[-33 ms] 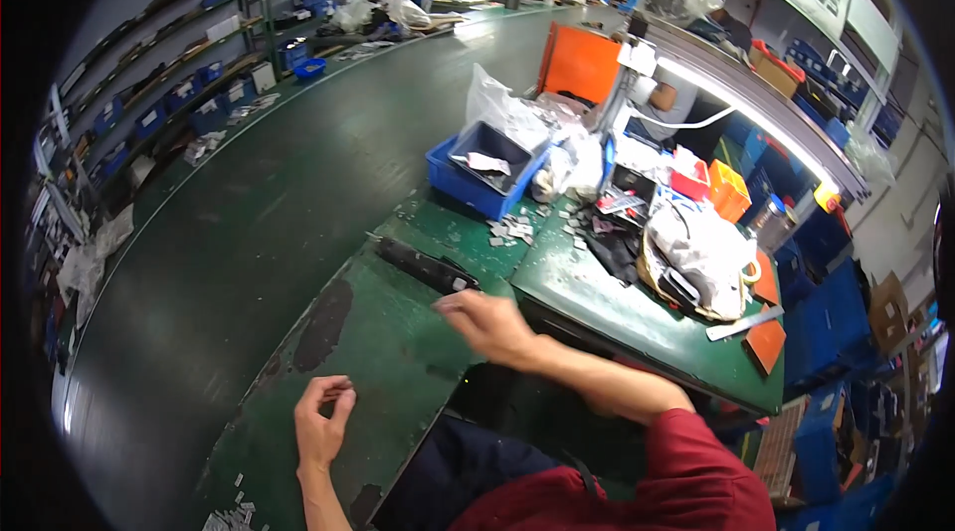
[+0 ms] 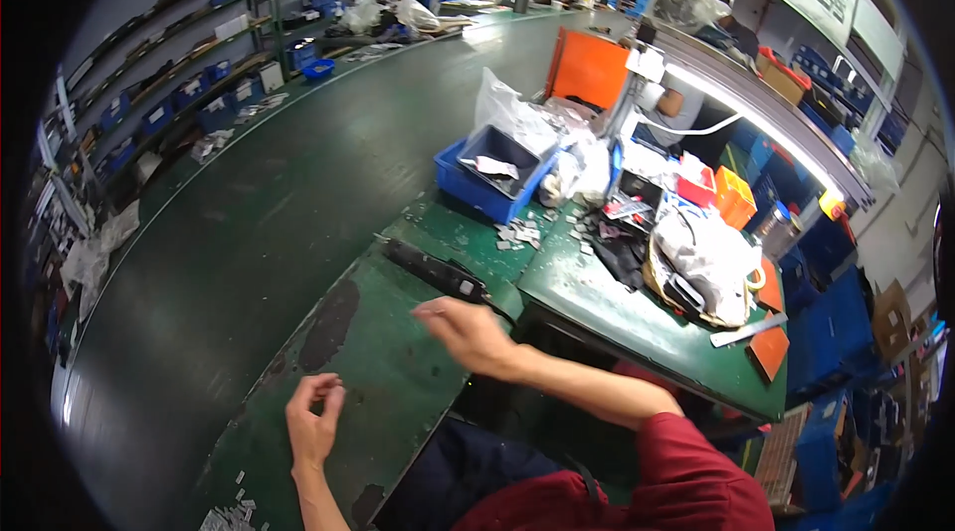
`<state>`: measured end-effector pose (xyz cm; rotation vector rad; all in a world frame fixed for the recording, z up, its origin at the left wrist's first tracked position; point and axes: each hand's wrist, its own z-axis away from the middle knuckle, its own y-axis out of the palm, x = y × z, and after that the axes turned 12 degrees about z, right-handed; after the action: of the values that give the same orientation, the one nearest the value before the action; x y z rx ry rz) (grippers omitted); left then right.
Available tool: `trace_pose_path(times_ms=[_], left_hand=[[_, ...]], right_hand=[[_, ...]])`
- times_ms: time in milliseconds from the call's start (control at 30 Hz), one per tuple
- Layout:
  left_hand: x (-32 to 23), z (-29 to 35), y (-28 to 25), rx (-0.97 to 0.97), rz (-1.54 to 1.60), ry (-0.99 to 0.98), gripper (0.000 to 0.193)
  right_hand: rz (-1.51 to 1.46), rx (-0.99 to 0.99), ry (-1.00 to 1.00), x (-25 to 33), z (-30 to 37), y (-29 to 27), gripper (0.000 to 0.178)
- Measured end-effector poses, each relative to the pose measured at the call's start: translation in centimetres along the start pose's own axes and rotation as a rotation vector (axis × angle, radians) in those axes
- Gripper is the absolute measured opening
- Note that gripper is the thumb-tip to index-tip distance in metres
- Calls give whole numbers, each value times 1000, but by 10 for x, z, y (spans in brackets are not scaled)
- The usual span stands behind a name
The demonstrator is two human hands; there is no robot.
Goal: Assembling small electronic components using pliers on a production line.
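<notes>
My left hand (image 2: 312,414) hovers at or just above the green bench (image 2: 388,402), its fingers curled toward the thumb in a pinch. Whatever may be between those fingertips is too small to make out. Reaching in from the right, my right hand (image 2: 466,332) has its fingers drawn together, pointing left; I cannot make out anything between them. Just beyond it lies a black tool like an electric screwdriver (image 2: 433,268), its thin tip toward the far left; neither hand holds it. A pile of small silvery metal pieces (image 2: 229,516) sits at the near left edge of the bench.
A blue bin (image 2: 477,195) with a dark tray in it stands beyond the tool, with small metal pieces (image 2: 517,233) scattered before it. The side table holds a basket (image 2: 696,307) of white plastic bags and a ruler-like strip (image 2: 748,330). A wide dark conveyor belt (image 2: 259,233) runs along the left.
My right hand has shifted left and slightly down, away from the tool. My left hand has barely moved. The whole view has shifted slightly.
</notes>
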<state>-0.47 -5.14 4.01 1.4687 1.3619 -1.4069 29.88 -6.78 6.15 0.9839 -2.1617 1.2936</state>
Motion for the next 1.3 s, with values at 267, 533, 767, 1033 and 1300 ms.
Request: trace_pose_path(times_ms=[267, 533, 767, 1033, 1300], left_hand=[[43, -8, -78, -542, 255, -7, 20], [34, -3, -76, -570, 89, -36, 16], [35, -7, -67, -545, 75, -106, 15], [32, -9, -67, -524, -1, -131, 15], [41, -7, -65, -521, -29, -77, 14]], right_hand=[[-282, 114, -447, 103, -73, 183, 21], [-500, 436, 111, 72, -91, 226, 36], [-427, 430, 120, 67, -83, 222, 29], [-455, 417, 19, 68, -84, 226, 27], [-437, 386, -129, 75, -82, 224, 28]])
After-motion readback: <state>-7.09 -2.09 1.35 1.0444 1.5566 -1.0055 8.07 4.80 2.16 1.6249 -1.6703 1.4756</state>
